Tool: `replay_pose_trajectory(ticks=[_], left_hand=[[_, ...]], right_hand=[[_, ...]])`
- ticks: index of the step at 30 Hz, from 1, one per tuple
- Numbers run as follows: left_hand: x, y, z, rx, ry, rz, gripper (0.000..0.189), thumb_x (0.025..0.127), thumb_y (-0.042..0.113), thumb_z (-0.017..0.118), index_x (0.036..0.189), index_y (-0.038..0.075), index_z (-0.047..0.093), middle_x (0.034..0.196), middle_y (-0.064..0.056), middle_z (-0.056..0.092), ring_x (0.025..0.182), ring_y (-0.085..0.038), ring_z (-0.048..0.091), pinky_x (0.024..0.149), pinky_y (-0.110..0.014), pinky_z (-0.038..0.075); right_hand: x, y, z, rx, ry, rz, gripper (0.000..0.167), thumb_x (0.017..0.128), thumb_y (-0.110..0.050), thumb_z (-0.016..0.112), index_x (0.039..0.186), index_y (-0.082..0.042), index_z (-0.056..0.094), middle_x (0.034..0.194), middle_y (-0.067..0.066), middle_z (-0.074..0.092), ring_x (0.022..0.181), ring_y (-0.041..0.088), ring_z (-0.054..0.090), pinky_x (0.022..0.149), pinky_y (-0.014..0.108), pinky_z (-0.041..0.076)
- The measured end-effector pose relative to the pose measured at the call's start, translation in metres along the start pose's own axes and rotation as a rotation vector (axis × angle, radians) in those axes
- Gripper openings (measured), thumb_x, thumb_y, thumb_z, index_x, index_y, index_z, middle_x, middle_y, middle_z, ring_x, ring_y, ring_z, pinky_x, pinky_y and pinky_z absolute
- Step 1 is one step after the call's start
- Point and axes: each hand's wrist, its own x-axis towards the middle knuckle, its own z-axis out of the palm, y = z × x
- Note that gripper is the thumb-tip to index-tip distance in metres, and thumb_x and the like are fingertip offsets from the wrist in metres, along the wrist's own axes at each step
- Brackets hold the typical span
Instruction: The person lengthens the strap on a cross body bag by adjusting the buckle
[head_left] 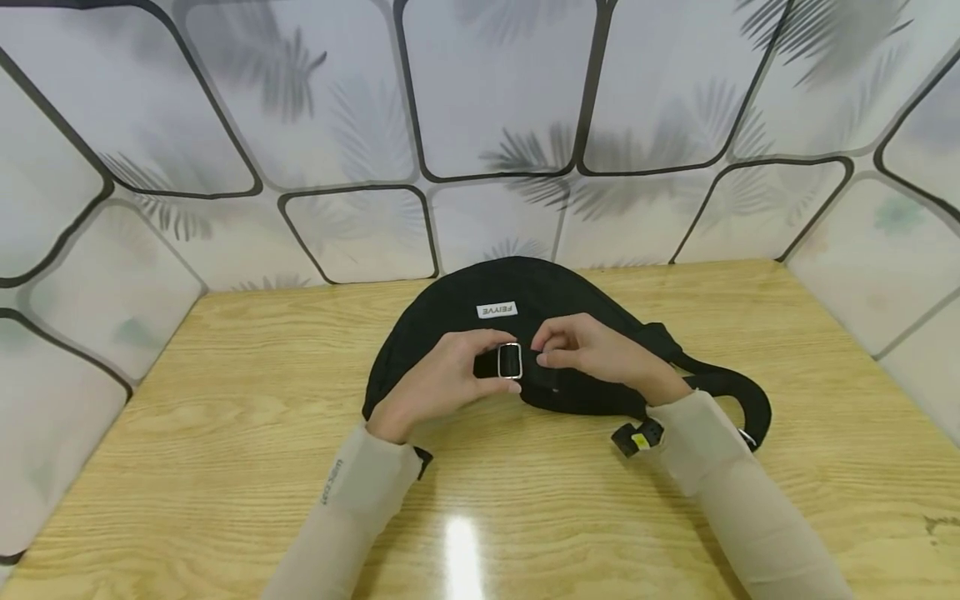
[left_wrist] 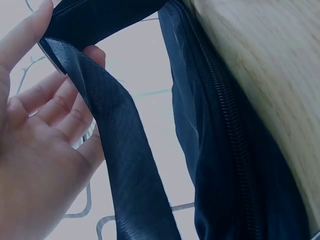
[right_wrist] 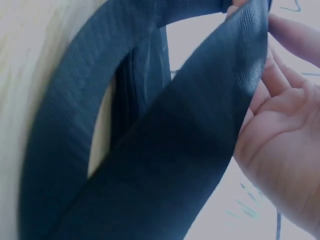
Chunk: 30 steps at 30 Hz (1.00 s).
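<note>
- Nearest, your pale left sleeve (head_left: 337,517) and right sleeve (head_left: 757,500) reach in over the wooden tabletop (head_left: 225,442); a streak of glare (head_left: 462,558) lies between them, which only the head view shows.
- By your right cuff, that same view has a small black block (head_left: 637,437) with a yellow patch.
- Farther in, your left hand (head_left: 442,383) pinches a rectangular metal slider buckle (head_left: 510,361) between thumb and fingers. From the head the whole silver frame shows; the left wrist view gives just a thin edge of it, but reveals the other fingers spread behind the strap.
- Just right of the buckle, your right hand (head_left: 600,354) holds thumb and fingers close together. What they grip is hard to read from the head; the right wrist view shows them pinching the black webbing strap (right_wrist: 150,160), which is twisted and crosses a second, curved run of webbing.
- Beneath and beyond both hands, the crescent-shaped black bag (head_left: 457,308) lies mid-table, its strap looping out to the right. Its toothed zip (left_wrist: 232,120) is clearest at your left wrist, while the white FEIYVE label (head_left: 497,310) appears only from the head, upside down.
- Farthest, a leaf-print backdrop (head_left: 495,92) rises behind the tabletop.
</note>
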Motion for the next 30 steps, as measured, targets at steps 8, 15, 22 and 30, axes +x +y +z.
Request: replay_pose_trajectory(ticks=[8,15,22,30], left_hand=[[0.000,0.000,-0.002,0.008,0.001,0.004,0.056,0.088,0.017,0.082,0.136,-0.003,0.060,0.133,-0.010,0.064,0.121,-0.018,0.060,0.100,-0.035,0.048],[0.001,-0.001,0.002,-0.011,0.004,0.030,0.055,0.086,0.015,0.084,0.134,-0.001,0.063,0.130,-0.009,0.066,0.117,-0.018,0.062,0.097,-0.035,0.051],[-0.001,-0.002,0.004,-0.067,0.019,0.002,0.049,0.087,0.015,0.083,0.131,0.003,0.065,0.124,-0.004,0.068,0.109,-0.014,0.064,0.094,-0.034,0.052],[-0.001,-0.002,-0.002,-0.067,-0.012,0.012,0.052,0.090,0.014,0.080,0.137,0.001,0.060,0.134,-0.008,0.064,0.123,-0.016,0.059,0.102,-0.037,0.048]], right_hand=[[0.001,0.003,0.004,0.089,0.021,0.023,0.005,0.098,0.010,0.056,0.099,0.011,0.061,0.069,-0.002,0.060,0.063,0.007,0.054,0.066,0.022,0.047],[0.005,0.001,0.014,0.197,0.042,0.021,0.006,0.099,0.011,0.054,0.099,0.012,0.060,0.078,0.000,0.068,0.068,0.008,0.059,0.065,0.021,0.048],[0.008,0.000,0.020,0.236,0.085,0.037,0.006,0.099,0.007,0.055,0.098,0.008,0.061,0.081,0.001,0.071,0.074,0.010,0.061,0.071,0.024,0.048],[0.005,0.007,0.009,0.180,-0.036,0.026,0.015,0.103,0.002,0.053,0.111,0.012,0.061,0.093,0.001,0.069,0.085,0.012,0.061,0.080,0.027,0.050]])
